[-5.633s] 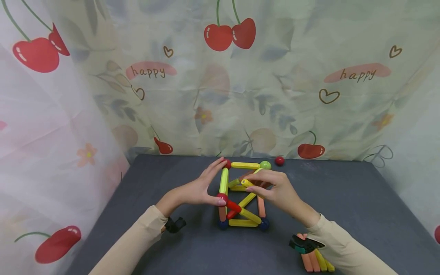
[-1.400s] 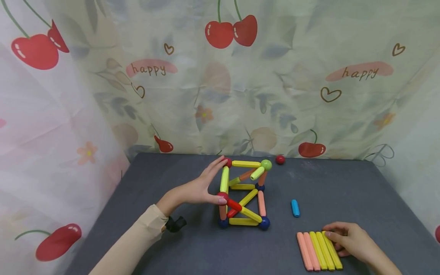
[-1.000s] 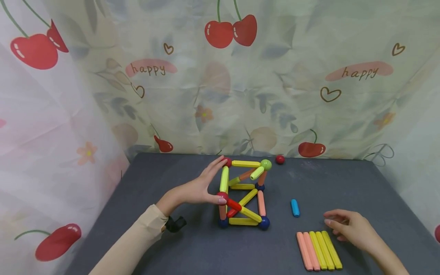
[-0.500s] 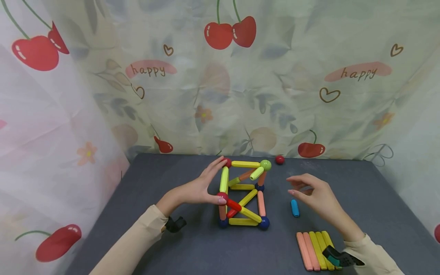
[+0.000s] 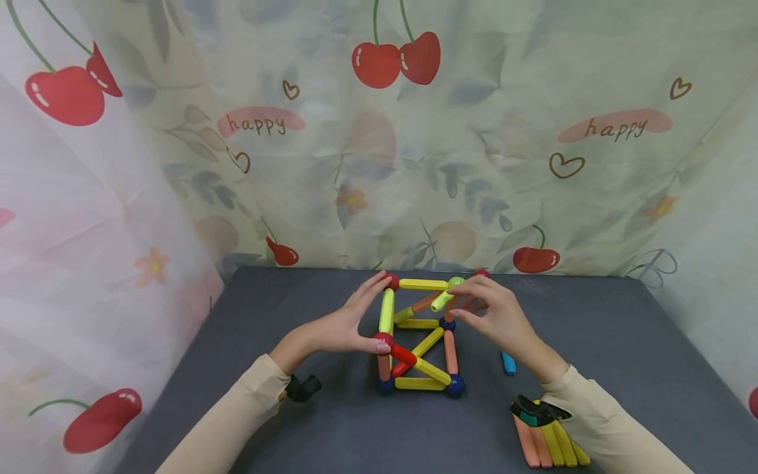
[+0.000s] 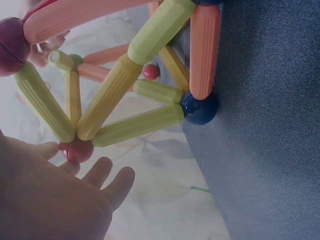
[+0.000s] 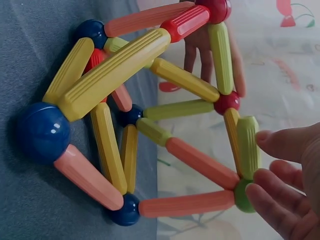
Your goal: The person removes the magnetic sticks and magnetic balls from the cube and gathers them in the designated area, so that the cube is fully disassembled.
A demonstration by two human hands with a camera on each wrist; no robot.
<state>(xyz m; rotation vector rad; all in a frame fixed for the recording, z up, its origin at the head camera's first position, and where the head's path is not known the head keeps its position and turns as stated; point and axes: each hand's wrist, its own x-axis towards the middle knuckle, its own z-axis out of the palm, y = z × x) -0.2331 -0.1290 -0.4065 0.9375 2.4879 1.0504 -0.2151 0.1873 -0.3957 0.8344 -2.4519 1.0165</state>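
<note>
A magnetic stick-and-ball frame [image 5: 429,382] stands mid-table, with blue balls at its base corners. My left hand [image 5: 334,330] spans its upper left edge: the thumb touches the near red ball [image 5: 385,336], and the fingertips touch the far red ball [image 5: 392,282]. The other left fingers are spread in the left wrist view. My right hand [image 5: 499,317] is beside the green ball [image 7: 245,196] at the upper right corner. A short light-green stick [image 7: 248,145] juts from that ball, between right thumb and fingers. The thumb tip is close against the stick; whether it touches I cannot tell.
A short blue stick [image 5: 508,363] lies right of the frame. Salmon and yellow sticks [image 5: 535,446] lie in a row at the front right, partly under my right forearm. A loose red ball [image 5: 481,272] is at the table's back edge, before a printed cloth.
My right hand held a yellow stick at the frame, then let go of it at the row of sticks. It has since moved back to the green ball. My left hand has stayed put.
</note>
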